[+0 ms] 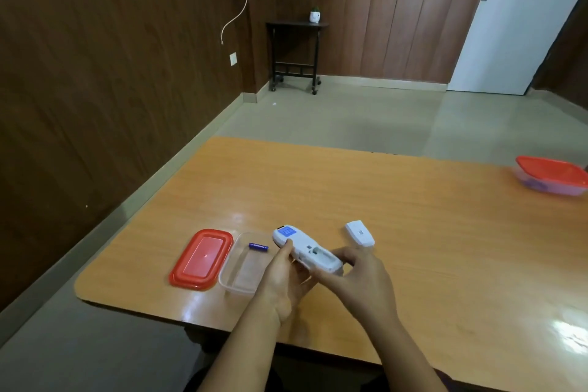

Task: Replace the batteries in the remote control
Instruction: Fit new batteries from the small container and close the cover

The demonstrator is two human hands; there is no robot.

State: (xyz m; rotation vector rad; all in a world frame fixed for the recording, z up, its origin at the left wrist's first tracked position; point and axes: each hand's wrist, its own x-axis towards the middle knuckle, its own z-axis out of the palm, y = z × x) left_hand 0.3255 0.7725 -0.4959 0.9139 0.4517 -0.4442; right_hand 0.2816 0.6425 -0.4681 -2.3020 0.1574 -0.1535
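A white remote control (pixel 304 248) with a blue label lies back-up across my left hand (pixel 286 277), its battery bay uncovered and looking empty. My left hand grips its underside and near edge. My right hand (pixel 359 277) pinches the remote's near-right end with fingertips. The white battery cover (pixel 359 233) lies on the table just beyond my right hand. One purple battery (pixel 258 247) rests inside a clear plastic container (pixel 237 277) left of the remote.
The container's red lid (pixel 201 259) lies flat beside it near the table's left front corner. A second red-lidded container (pixel 552 175) sits at the table's far right edge. The orange wooden table (pixel 413 216) stretches wide to the right.
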